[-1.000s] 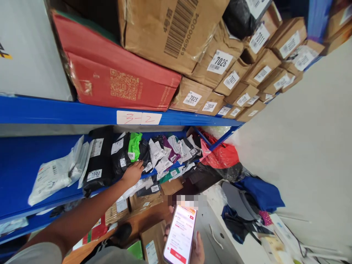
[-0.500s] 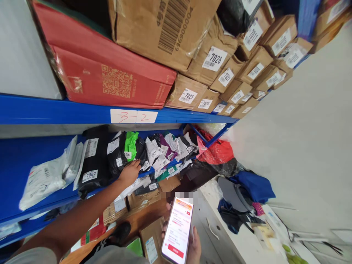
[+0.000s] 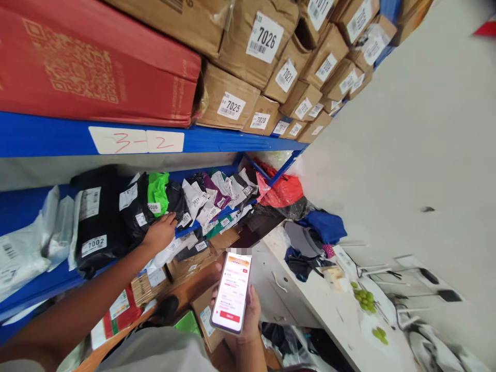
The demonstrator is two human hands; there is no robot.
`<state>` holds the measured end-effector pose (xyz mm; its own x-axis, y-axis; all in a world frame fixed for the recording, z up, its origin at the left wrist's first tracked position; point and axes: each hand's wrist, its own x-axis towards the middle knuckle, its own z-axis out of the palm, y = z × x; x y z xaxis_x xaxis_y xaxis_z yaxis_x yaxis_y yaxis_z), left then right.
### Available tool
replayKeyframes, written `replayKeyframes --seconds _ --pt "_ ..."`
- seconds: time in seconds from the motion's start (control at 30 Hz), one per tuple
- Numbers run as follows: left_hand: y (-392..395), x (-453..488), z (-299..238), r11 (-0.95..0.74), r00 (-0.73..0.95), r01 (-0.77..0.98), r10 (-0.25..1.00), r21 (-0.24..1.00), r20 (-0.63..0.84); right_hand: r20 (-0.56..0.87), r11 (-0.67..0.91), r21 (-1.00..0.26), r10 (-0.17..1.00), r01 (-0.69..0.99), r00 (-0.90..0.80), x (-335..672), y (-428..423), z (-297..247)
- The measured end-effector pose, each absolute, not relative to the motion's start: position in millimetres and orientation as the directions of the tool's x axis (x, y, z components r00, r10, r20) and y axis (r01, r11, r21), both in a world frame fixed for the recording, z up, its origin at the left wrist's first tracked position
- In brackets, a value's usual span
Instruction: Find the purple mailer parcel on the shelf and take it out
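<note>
My left hand (image 3: 160, 231) reaches over the blue shelf's front edge. Its fingers are stretched out and rest against black plastic parcels, just below a bright green parcel (image 3: 158, 192) labelled 5006. I see no parcel gripped in it. Left of it stands a large black parcel (image 3: 101, 219) labelled 7002; to its right lie white bag parcels (image 3: 195, 196), one marked 5017. Lower down, my right hand (image 3: 248, 315) is closed around a smartphone (image 3: 231, 292), its lit screen facing up with a red button near the bottom.
Overhead, the upper blue shelf (image 3: 46, 137) carries a red box (image 3: 155, 88) and several numbered cartons (image 3: 231, 103). A white desk (image 3: 310, 289) at right holds a grey cap (image 3: 300, 238) and green grapes (image 3: 364, 299). Boxes (image 3: 207, 315) stand on the floor below.
The view has shifted right and down, so shelves and parcels appear further left and more of the desk shows. My left hand stays by the green parcel; my right hand still holds the smartphone.
</note>
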<state>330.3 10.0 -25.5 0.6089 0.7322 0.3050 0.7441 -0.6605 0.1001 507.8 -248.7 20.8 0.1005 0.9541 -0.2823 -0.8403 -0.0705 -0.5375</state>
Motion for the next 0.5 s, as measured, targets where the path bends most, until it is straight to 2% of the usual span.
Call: replayKeyframes --seconds 0.33,0.4,0.5 --pt "-6 330 -19 -0.702 0.626 0.708 0.672 0.072 0.397 -0.258 -0.019 -0.533 0.956 -0.846 0.141 508 -256 28" --pt "-15 327 -21 -0.733 0.630 0.674 0.635 0.092 0.447 -0.260 -0.027 -0.522 0.957 -0.853 0.129 509 -258 31" --pt "-29 322 -28 -0.758 0.624 0.631 0.622 0.164 0.474 -0.236 0.041 -0.521 0.953 -0.853 0.190 513 -263 30"
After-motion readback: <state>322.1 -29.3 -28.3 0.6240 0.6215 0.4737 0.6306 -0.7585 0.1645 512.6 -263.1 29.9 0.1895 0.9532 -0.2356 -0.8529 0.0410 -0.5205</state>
